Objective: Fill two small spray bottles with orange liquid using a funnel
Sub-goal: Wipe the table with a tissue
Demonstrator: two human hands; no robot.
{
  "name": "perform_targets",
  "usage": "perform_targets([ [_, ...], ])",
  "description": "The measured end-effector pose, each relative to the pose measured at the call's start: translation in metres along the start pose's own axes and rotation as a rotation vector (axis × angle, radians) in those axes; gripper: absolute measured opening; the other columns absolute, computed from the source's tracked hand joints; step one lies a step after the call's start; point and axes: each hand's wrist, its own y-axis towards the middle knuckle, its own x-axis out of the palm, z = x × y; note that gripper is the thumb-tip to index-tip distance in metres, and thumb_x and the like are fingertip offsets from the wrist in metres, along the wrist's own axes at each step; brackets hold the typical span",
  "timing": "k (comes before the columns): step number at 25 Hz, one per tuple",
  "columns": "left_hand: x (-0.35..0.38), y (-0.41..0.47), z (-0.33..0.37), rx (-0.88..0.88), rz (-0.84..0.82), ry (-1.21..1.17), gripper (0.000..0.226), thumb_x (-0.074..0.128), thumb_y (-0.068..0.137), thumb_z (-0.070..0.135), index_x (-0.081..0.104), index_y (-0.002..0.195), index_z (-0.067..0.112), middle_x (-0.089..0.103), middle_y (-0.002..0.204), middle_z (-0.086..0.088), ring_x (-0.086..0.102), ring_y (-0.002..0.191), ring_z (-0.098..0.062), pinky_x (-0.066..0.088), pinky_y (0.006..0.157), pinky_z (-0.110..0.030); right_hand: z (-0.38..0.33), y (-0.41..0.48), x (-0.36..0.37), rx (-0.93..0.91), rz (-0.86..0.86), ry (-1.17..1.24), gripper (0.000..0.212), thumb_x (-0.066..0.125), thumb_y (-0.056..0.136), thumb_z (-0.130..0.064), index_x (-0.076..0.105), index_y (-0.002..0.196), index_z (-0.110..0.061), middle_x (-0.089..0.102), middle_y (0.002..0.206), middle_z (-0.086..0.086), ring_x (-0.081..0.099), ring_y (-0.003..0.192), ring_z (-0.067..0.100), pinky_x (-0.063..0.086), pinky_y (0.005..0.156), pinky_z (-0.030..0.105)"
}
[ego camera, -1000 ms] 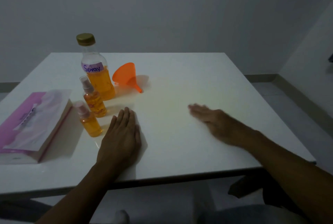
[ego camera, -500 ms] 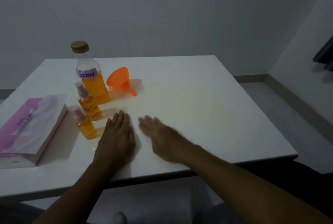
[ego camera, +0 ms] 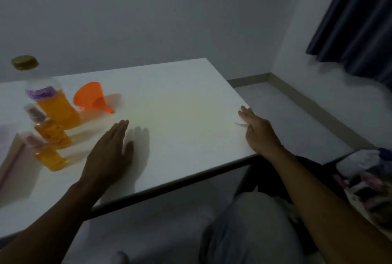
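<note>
Head: right hand [ego camera: 260,135] at table [ego camera: 191,111] edge

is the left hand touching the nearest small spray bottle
Apart. The head view shows a strip of bare white table between the left hand and the nearest small spray bottle; the fingers lie straight, holding nothing.

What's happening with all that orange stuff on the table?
Nobody is holding anything right now. A person has both hands open at a white table: the left hand flat near the small bottles, the right hand at the table's right edge. A big bottle of orange liquid stands capped, and the orange funnel lies on its side next to it. The nearer spray bottle and the farther spray bottle stand with tops on, both holding orange liquid.
</note>
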Motion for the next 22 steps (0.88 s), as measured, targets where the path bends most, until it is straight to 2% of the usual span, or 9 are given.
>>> perform_targets([
  [3,0.025,0.011,0.069,0.128,-0.065,-0.063,0.054,0.046,0.095,0.036,0.033,0.146,0.022,0.035,0.153,-0.002,0.036,0.138,-0.022,0.031,0.111,-0.041,0.042,-0.034,-0.040,0.096,0.245,0.044,0.061,0.032,0.093,0.021,0.047,0.147,-0.003,0.039,0.153,-0.004,0.030,0.148,0.014,0.012,0.116,0.005],
  [5,0.049,0.011,0.113,0.232,-0.111,-0.101,0.053,0.044,0.095,0.038,0.034,0.146,0.024,0.036,0.153,0.002,0.034,0.139,-0.019,0.029,0.113,-0.037,0.073,-0.052,-0.057,0.143,0.373,0.037,0.056,0.034,0.095,0.020,0.049,0.145,0.000,0.045,0.149,0.002,0.036,0.142,0.014,0.016,0.112,-0.001],
  [8,0.083,0.017,0.164,0.361,-0.173,-0.144,0.052,0.039,0.097,0.041,0.032,0.146,0.025,0.033,0.154,0.003,0.028,0.142,-0.015,0.020,0.116,-0.031,0.119,-0.074,-0.062,0.238,0.474,0.009,0.044,0.038,0.100,0.012,0.055,0.139,0.001,0.056,0.143,0.012,0.049,0.133,0.018,0.026,0.111,0.004],
  [12,0.114,0.029,0.188,0.504,-0.237,-0.069,0.062,0.022,0.096,0.053,0.031,0.147,0.020,0.028,0.156,0.000,0.022,0.144,-0.012,0.017,0.119,-0.035,0.183,-0.098,-0.034,0.503,0.318,-0.017,0.037,0.045,0.098,0.007,0.070,0.124,-0.004,0.069,0.127,0.016,0.064,0.117,0.030,0.042,0.099,0.020],
  [15,0.115,0.031,0.182,0.494,-0.243,-0.073,0.062,0.022,0.095,0.056,0.033,0.146,0.022,0.028,0.156,0.002,0.022,0.144,-0.010,0.019,0.119,-0.036,0.213,-0.109,-0.005,0.657,0.178,-0.013,0.034,0.047,0.098,0.003,0.072,0.121,-0.004,0.070,0.122,0.021,0.065,0.114,0.037,0.049,0.099,0.032],
  [18,0.115,0.031,0.185,0.478,-0.248,-0.079,0.061,0.025,0.095,0.056,0.033,0.146,0.023,0.029,0.156,0.003,0.022,0.144,-0.012,0.020,0.118,-0.038,0.233,-0.121,0.017,0.818,0.094,0.084,0.029,0.051,0.100,-0.007,0.072,0.118,-0.004,0.067,0.121,0.020,0.062,0.115,0.036,0.047,0.093,0.026],
  [19,0.115,0.030,0.186,0.477,-0.253,-0.082,0.061,0.025,0.095,0.056,0.033,0.146,0.023,0.029,0.156,0.003,0.022,0.144,-0.012,0.020,0.118,-0.038,0.237,-0.125,0.025,0.857,0.030,0.074,0.028,0.054,0.099,-0.011,0.072,0.120,-0.007,0.066,0.124,0.019,0.061,0.117,0.036,0.047,0.093,0.028],
  [21,0.112,0.030,0.188,0.477,-0.243,-0.087,0.060,0.025,0.095,0.055,0.032,0.146,0.023,0.028,0.156,0.003,0.022,0.144,-0.012,0.020,0.117,-0.037,0.249,-0.131,0.040,0.865,-0.091,0.015,0.032,0.060,0.095,-0.015,0.069,0.126,-0.012,0.065,0.129,0.017,0.060,0.121,0.036,0.048,0.103,0.034],
  [22,0.112,0.030,0.187,0.477,-0.233,-0.084,0.060,0.025,0.096,0.054,0.033,0.146,0.023,0.029,0.156,0.002,0.023,0.144,-0.013,0.020,0.117,-0.037,0.253,-0.132,0.045,0.851,-0.092,-0.016,0.035,0.063,0.092,-0.016,0.068,0.126,-0.014,0.066,0.128,0.016,0.060,0.121,0.036,0.048,0.105,0.038],
])
